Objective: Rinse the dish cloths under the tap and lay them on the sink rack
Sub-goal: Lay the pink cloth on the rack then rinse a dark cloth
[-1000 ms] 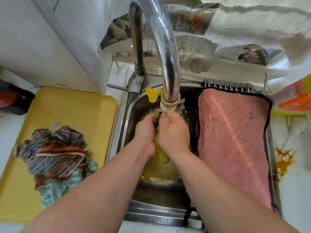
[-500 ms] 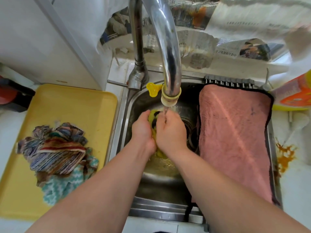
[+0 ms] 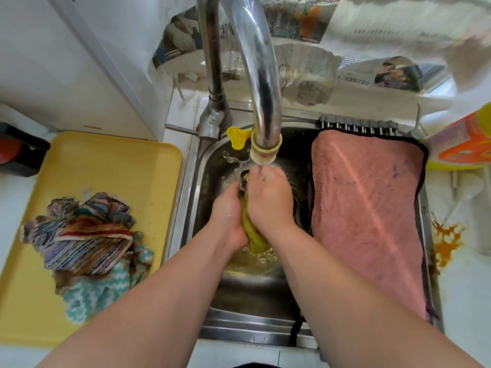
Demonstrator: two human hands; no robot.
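Both hands meet in the middle of the sink (image 3: 187,187), straight under the nozzle of the tap (image 3: 264,102). This puts the running stream on the knuckles of the right hand (image 3: 268,197) and on the top of the yellow cloth (image 3: 252,233) bunched between the palms. The left hand (image 3: 229,213) grips the cloth from its own side, and the fingers of both hands are clenched round it. Only a twisted tail of cloth shows below the wrists, and the fingertips themselves are hidden underneath. Held low in the basin like this, the squeezed-out water, which looks yellowish and foamy, falls into the bowl, not onto the tabletop. I judge this to be the rinsing and wringing step for this one cloth. The sink rack (image 3: 358,124) spans the right half of the sink, and a pink cloth (image 3: 366,208) lies spread flat across nearly all of it, from the far edge to the near edge. Little bare rack shows for another cloth, only the slats at the far edge. On the tabletop left of the sink, a yellow tray (image 3: 106,166) carries a heap of striped and teal cloths (image 3: 85,240) near its near-left corner, probably waiting to be rinsed. The hands work in a tight space, with the spout close above, the pink cloth's dark hem just beside the right wrist, and the sink's left wall near the left hand. The near edge of the basin is the open way out.
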